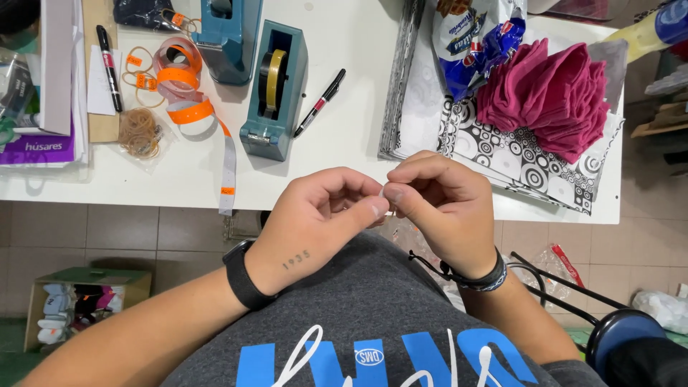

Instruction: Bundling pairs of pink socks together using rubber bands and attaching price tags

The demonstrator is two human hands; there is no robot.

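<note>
My left hand [319,222] and my right hand [441,204] meet in front of my chest, just below the white table's front edge [179,193]. Both pinch a small, thin, pale piece [385,197] between thumb and fingertips; it is mostly hidden by the fingers and I cannot tell what it is. A black watch band sits on my left wrist, dark cord bracelets on my right.
On the table stand two teal tape dispensers [271,93], orange label strips [183,86], rubber bands [140,132], two markers [320,102], patterned black-and-white sheets [516,158], folded magenta cloths [555,93] and a blue-white bag [476,39]. A box [79,301] sits on the floor left, a black stool [623,333] right.
</note>
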